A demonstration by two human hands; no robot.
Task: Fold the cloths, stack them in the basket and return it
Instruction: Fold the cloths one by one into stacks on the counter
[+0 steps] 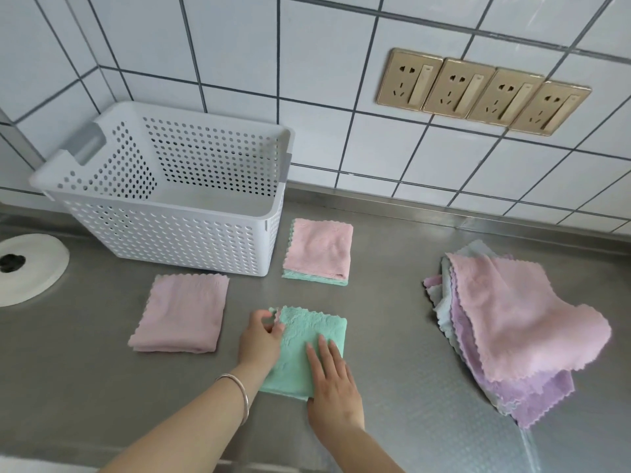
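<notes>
A folded green cloth (309,331) lies on the steel counter in front of me. My left hand (261,339) pinches its far left corner. My right hand (333,384) presses flat on its near right part, fingers straight. A folded mauve cloth (182,314) lies to the left. A folded pink cloth (321,249) rests on a green one beside the basket. The white perforated basket (170,240) stands empty at the back left. An unfolded pile of pink, purple and pale cloths (512,326) sits at the right.
A white round object (37,268) with a dark centre lies at the left edge of the steel counter (392,336). A tiled wall with a row of gold sockets (481,92) rises behind the counter.
</notes>
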